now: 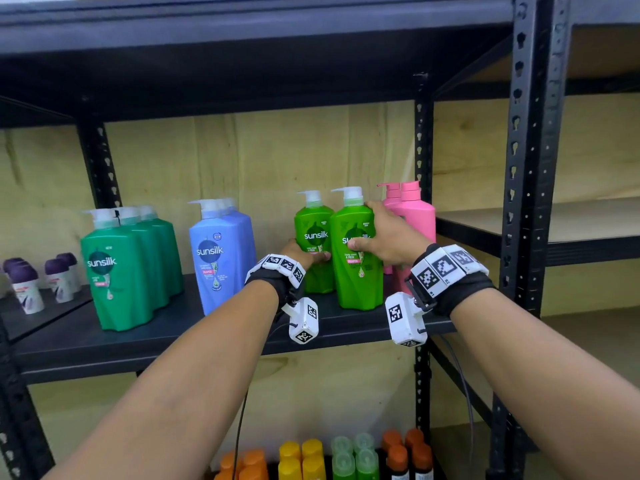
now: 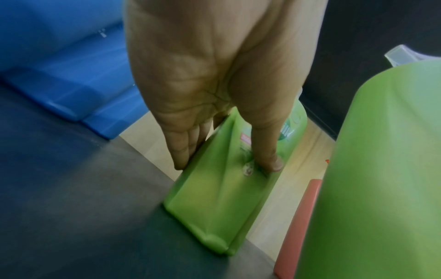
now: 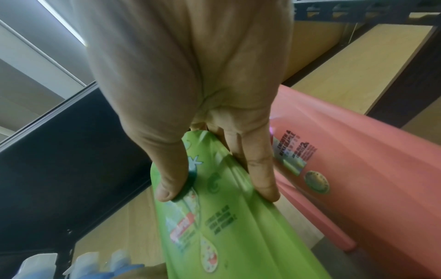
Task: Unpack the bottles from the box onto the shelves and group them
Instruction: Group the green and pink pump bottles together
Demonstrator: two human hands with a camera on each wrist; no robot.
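Two light green pump bottles stand on the black shelf (image 1: 173, 327). My left hand (image 1: 304, 254) grips the rear green bottle (image 1: 313, 237), thumb on its front and fingers on its left side; the left wrist view shows this bottle (image 2: 214, 198) under my left hand (image 2: 226, 166). My right hand (image 1: 377, 237) grips the front green bottle (image 1: 356, 282), thumb on the label, fingers round its right edge. In the right wrist view my right hand (image 3: 214, 196) holds that bottle (image 3: 226, 226) beside the pink bottles (image 3: 358, 179). The box is out of sight.
On the same shelf stand dark green bottles (image 1: 117, 271), blue bottles (image 1: 221, 254) and pink bottles (image 1: 415, 216) against the right post (image 1: 424, 150). Small purple-capped bottles (image 1: 27, 285) sit far left. Orange, yellow and green bottles (image 1: 311, 459) fill the shelf below.
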